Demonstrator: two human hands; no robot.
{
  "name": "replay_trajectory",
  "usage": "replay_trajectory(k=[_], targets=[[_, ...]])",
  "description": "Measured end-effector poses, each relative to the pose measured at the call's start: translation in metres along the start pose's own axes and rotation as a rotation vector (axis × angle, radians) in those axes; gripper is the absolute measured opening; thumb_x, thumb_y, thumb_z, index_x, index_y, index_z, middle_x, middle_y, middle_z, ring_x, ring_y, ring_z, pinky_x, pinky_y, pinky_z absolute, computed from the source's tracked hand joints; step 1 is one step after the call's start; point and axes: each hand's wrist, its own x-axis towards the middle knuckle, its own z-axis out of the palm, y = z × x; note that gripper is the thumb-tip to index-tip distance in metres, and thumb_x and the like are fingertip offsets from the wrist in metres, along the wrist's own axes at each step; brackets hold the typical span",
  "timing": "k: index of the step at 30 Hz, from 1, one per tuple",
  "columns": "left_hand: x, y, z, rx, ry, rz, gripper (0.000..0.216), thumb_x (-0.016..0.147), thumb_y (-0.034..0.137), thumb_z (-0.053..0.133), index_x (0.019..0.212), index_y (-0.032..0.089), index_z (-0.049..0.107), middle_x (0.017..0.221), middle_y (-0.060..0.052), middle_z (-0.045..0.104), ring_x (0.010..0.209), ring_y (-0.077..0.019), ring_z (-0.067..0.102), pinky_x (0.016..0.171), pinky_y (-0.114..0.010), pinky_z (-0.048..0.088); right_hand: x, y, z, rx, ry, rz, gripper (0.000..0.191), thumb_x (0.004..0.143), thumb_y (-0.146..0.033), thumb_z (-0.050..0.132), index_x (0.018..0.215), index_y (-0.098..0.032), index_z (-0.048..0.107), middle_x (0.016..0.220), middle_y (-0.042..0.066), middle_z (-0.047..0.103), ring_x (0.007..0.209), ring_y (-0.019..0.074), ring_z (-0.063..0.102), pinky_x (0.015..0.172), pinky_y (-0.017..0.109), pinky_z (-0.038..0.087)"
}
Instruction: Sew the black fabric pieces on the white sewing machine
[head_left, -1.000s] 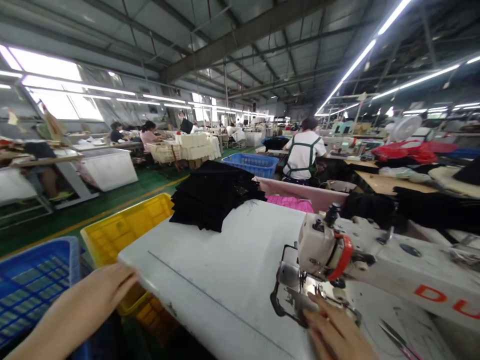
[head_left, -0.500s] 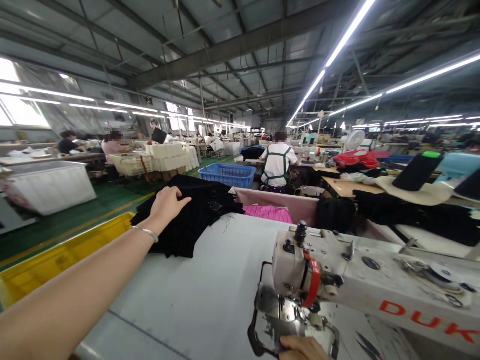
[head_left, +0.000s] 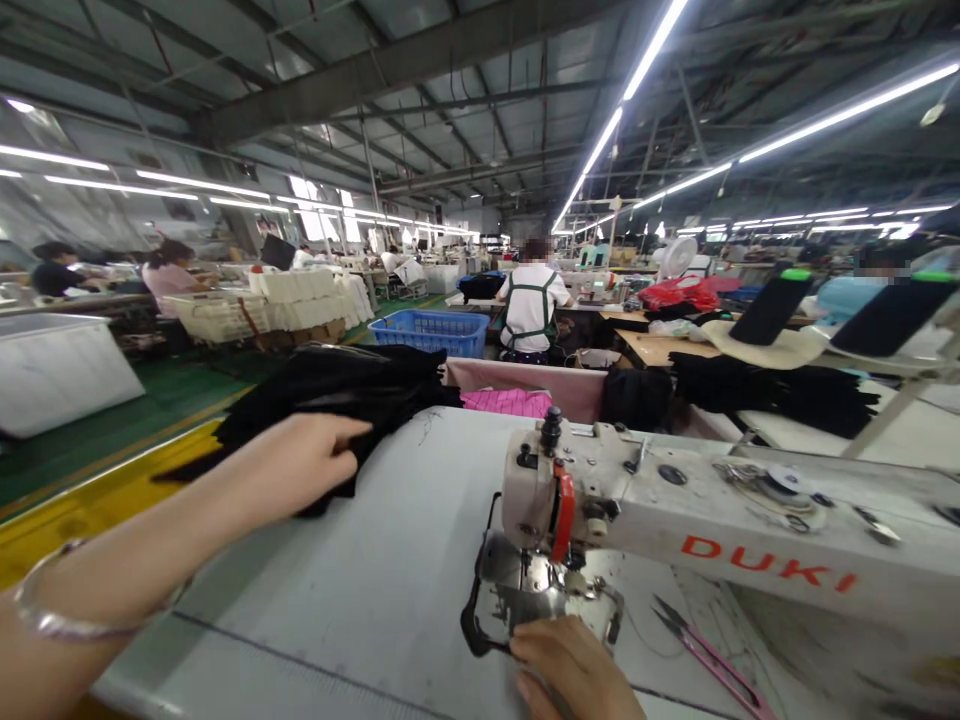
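Note:
My left hand, a bracelet on its wrist, is at the front edge of a stack of black fabric pieces. Its fingers are curled in and look closed on black fabric, though the fingertips are partly lost against the dark cloth. A corner of black fabric sticks out left, behind my forearm. My right hand is bent with its fingers together at the metal plate beneath the sewing machine head. What its fingertips grip, if anything, is hidden.
Pink-handled thread snips lie on the white machine table, right of my right hand. A yellow bin stands left, a blue basket beyond the stack. Black thread cones stand at right. A co-worker sits ahead, facing away.
My left hand has come off the stack's top, nearer to me, and its fingers have curled in. Black fabric now extends farther left. The view has turned right, showing the thread snips fully.

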Motion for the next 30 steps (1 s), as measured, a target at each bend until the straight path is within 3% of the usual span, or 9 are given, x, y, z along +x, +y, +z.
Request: replay_trajectory(k=[2,4,6,10,13,17,20,24,30], targets=[[-0.047,0.034,0.043,-0.139,-0.217,0.063,0.043,0.100,0.051,0.053,0.124,0.025,0.078,0.068,0.002,0.075,0.052,-0.0201,0.070,0.047,-0.026,0.051,0.002,-0.013,-0.003,0.000,-0.052,-0.007,0.034,0.102,-0.032,0.066,0.135,-0.022,0.065,0.122,0.011,0.077,0.106,0.0233,0.076,0.091,0.032,0.064],[-0.087,0.054,0.094,-0.386,-0.410,0.196,0.042,0.105,0.047,0.044,0.119,0.027,0.079,0.100,-0.003,0.081,0.077,-0.0207,0.078,0.061,-0.024,0.060,0.000,-0.026,0.002,-0.033,-0.112,-0.001,0.048,0.099,-0.048,0.070,0.140,-0.024,0.063,0.131,0.012,0.074,0.110,0.0271,0.075,0.092,0.036,0.064],[-0.106,0.057,0.138,-0.295,-0.231,0.390,0.039,0.101,0.037,0.053,0.136,0.031,0.070,0.141,-0.006,0.070,0.120,-0.0263,0.072,0.099,-0.033,0.060,-0.007,-0.039,0.011,-0.094,-0.145,0.034,0.052,0.093,-0.055,0.076,0.134,-0.024,0.068,0.134,0.014,0.072,0.112,0.0318,0.074,0.090,0.042,0.065],[-0.072,0.027,0.175,-0.096,0.118,0.337,0.041,0.101,0.035,0.051,0.135,0.019,0.068,0.138,-0.019,0.067,0.133,-0.0405,0.060,0.117,-0.064,0.043,-0.018,-0.056,0.020,-0.105,-0.270,0.180,0.058,0.085,-0.053,0.084,0.134,-0.025,0.070,0.144,0.014,0.066,0.124,0.0367,0.068,0.098,0.048,0.061],[-0.038,0.013,0.173,-0.119,0.123,0.355,0.042,0.103,0.038,0.051,0.136,0.016,0.066,0.163,-0.020,0.044,0.156,-0.0435,0.031,0.125,-0.071,0.022,-0.017,-0.062,0.012,-0.029,-0.319,0.258,0.055,0.086,-0.051,0.084,0.134,-0.028,0.070,0.148,0.009,0.065,0.130,0.0346,0.063,0.107,0.048,0.056],[-0.046,0.031,0.171,-0.206,-0.113,0.508,0.044,0.091,0.041,0.073,0.133,0.031,0.069,0.146,-0.006,0.063,0.136,-0.0291,0.057,0.118,-0.046,0.044,-0.010,-0.066,-0.001,0.077,-0.346,0.305,0.051,0.085,-0.046,0.085,0.132,-0.030,0.071,0.150,0.005,0.063,0.134,0.0321,0.059,0.112,0.045,0.051],[-0.069,0.050,0.166,-0.258,-0.191,0.454,0.029,0.086,0.030,0.075,0.114,0.025,0.074,0.118,-0.006,0.071,0.112,-0.0273,0.065,0.102,-0.042,0.052,-0.005,-0.069,-0.006,0.159,-0.357,0.381,0.043,0.083,-0.034,0.086,0.124,-0.027,0.073,0.140,0.006,0.069,0.128,0.0297,0.062,0.111,0.044,0.050],[-0.090,0.067,0.135,-0.322,-0.257,0.346,0.007,0.086,0.018,0.061,0.086,0.022,0.066,0.091,-0.001,0.069,0.085,-0.0196,0.067,0.079,-0.030,0.053,0.005,-0.077,-0.010,0.158,-0.170,0.564,0.038,0.081,-0.014,0.083,0.116,-0.019,0.069,0.123,0.010,0.070,0.116,0.0285,0.064,0.103,0.044,0.055],[-0.108,0.082,0.079,-0.755,-0.333,0.091,0.033,0.084,0.038,0.075,0.115,0.028,0.077,0.114,-0.005,0.077,0.106,-0.0295,0.071,0.094,-0.035,0.056,0.034,-0.090,-0.030,0.160,0.098,0.388,0.020,0.092,-0.009,0.067,0.105,-0.023,0.072,0.144,0.010,0.060,0.134,0.0291,0.056,0.112,0.046,0.050]])
